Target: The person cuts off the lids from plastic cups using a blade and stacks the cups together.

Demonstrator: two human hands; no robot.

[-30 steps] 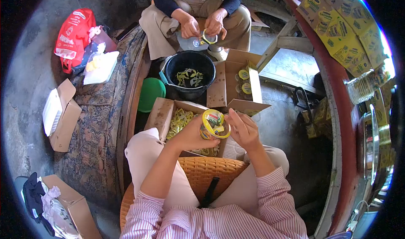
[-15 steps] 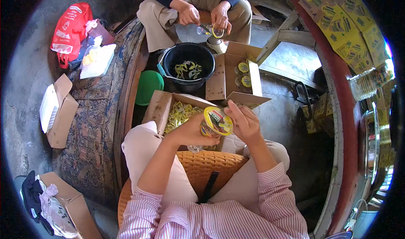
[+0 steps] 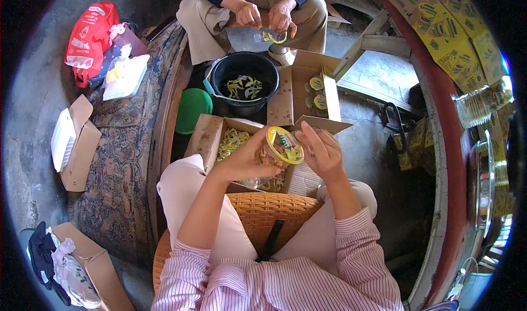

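My left hand [image 3: 241, 160] is wrapped round a clear plastic cup [image 3: 285, 145] with a yellow rim and a printed lid, tilted toward me. Close to the right side of that rim is my right hand [image 3: 324, 153], its fingers bent together; whatever the fingertips may pinch is too small to make out. Below the hands, an open cardboard box [image 3: 204, 139] holds yellow strips [image 3: 233, 143]. A wicker surface [image 3: 274, 205] lies between my knees.
A black bucket [image 3: 244, 107] with strips inside stands ahead, beside a green lid [image 3: 193, 110] and an open carton [image 3: 282, 99] of cups. Opposite, a co-worker's hands [image 3: 263, 17] hold a ring-rimmed clear cup. A red bag [image 3: 90, 39] lies at left.
The cup in my left hand has tilted and turned, and my right hand has shifted slightly down and right beside its rim. The co-worker's hands have moved closer together.
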